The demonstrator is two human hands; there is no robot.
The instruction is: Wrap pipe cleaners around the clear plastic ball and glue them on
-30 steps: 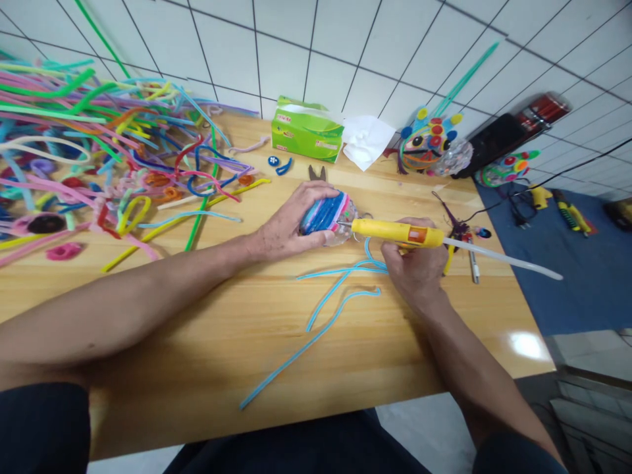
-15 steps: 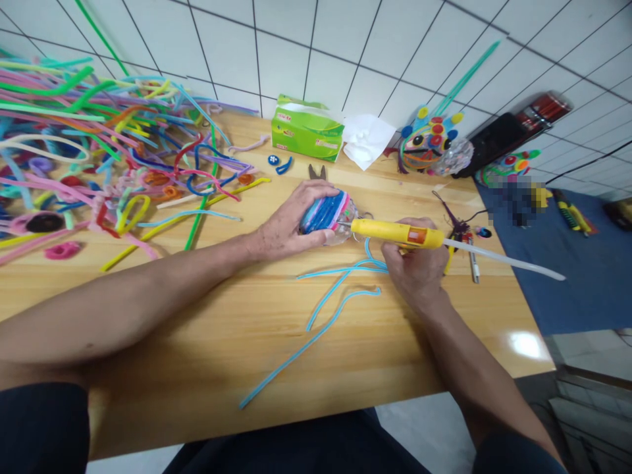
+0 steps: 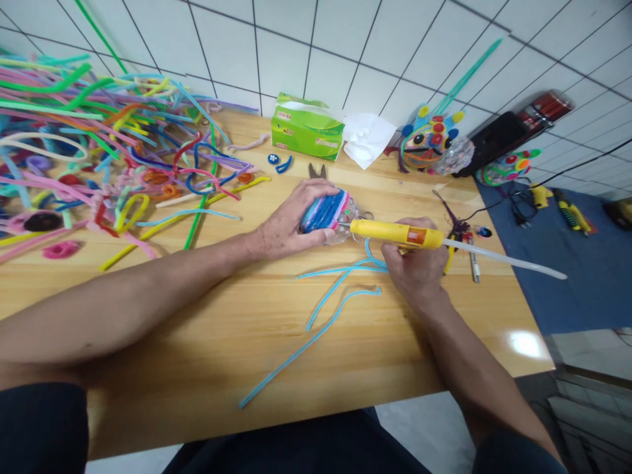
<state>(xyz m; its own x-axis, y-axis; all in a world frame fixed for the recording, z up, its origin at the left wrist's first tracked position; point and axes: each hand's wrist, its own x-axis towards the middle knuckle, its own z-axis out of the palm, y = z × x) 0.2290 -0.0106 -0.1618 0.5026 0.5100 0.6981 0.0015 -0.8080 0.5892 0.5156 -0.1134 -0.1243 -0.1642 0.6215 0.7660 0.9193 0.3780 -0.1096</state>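
My left hand (image 3: 291, 217) is wrapped round a clear plastic bottle (image 3: 326, 212) banded with blue, light blue and pink pipe cleaners, lying on its side on the table. In my right hand (image 3: 417, 263) is a yellow hot glue gun (image 3: 395, 232), a long glue stick (image 3: 508, 259) poking out of its back end. The gun's metal nozzle is at the edge of the banding; I cannot tell whether it touches. Several light blue pipe cleaners (image 3: 328, 309) lie on the wood below the bottle. Behind my left hand show the jaws of pliers (image 3: 317, 172).
Many coloured pipe cleaners (image 3: 99, 145) are heaped at the left. Along the tiled wall stand a green tissue pack (image 3: 307, 131), white paper (image 3: 368, 139), a decorated bottle figure (image 3: 429, 148) and a dark flask (image 3: 503, 138). A black cord (image 3: 557, 172) crosses the blue mat (image 3: 553, 276).
Almost nothing differs. Both hands, the bottle and the glue gun keep nearly the same place, with only a very slight shift.
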